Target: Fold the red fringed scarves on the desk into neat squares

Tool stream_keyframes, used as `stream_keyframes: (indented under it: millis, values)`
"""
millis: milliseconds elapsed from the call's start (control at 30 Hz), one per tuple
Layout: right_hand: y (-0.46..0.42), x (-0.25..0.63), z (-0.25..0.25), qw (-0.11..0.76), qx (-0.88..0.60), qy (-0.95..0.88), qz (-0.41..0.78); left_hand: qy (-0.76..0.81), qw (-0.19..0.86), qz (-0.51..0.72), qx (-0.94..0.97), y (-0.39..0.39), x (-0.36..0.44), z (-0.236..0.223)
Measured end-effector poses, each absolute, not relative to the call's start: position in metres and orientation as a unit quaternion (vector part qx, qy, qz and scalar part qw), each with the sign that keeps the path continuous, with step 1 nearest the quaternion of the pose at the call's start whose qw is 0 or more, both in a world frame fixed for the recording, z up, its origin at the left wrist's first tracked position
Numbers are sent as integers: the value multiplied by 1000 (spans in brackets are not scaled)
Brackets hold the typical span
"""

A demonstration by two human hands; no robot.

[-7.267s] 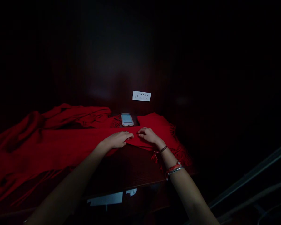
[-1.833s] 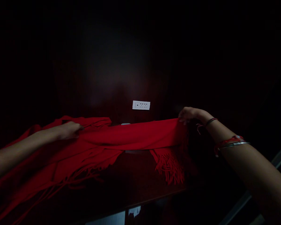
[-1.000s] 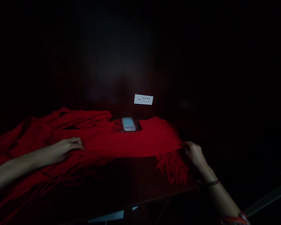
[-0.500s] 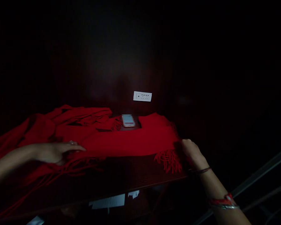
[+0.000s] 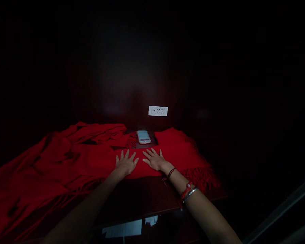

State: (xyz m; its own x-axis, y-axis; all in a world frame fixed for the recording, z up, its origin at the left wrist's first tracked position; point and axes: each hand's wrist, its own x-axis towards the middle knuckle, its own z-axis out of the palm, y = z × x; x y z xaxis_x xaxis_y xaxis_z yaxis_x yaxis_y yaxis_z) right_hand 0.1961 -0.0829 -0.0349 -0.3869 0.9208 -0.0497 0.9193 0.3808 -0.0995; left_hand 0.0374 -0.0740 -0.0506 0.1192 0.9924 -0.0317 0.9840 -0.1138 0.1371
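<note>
A red fringed scarf point(image 5: 185, 157) lies spread across a dark wooden desk. Its left part is rumpled and bunched; the strip in the middle and on the right looks flatter, with fringe at the right end. My left hand point(image 5: 125, 164) rests palm down on the middle strip, fingers spread. Just to its right, my right hand point(image 5: 155, 160) lies flat on the same strip, fingers apart, a bracelet and bands on the wrist. Neither hand grips anything. Beyond the hands a phone point(image 5: 143, 137), its screen blurred out, lies between two parts of the red cloth.
A white socket plate point(image 5: 158, 110) is fixed to the dark panel behind the desk point(image 5: 147, 193). Below the desk's front edge, white papers point(image 5: 127, 228) show. A pale diagonal bar point(image 5: 282, 211) runs at the lower right. Much of the surroundings is too dark to make out.
Both hands have come in to the middle of the scarf: the left moved right, the right moved left from the scarf's right end. The right-end fringe now lies more spread out.
</note>
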Motion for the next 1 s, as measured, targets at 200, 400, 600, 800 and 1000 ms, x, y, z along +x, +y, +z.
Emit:
stream_keyframes:
  millis: [200,400,600,800,1000]
  values:
    - [-76,246,-26,-22,-674,-738,13,665,75,32,742,-70,32,-47]
    - [-84,237,-24,56,-646,-761,-25,658,72,29,749,-72,35,-45]
    - [-86,218,-32,10,-571,-819,56,665,77,23,743,-73,35,-44]
    - [-83,247,-27,-18,-661,-750,37,659,61,29,749,-77,36,-45]
    - [-77,308,-30,19,-769,-638,36,660,53,31,749,-78,36,-46]
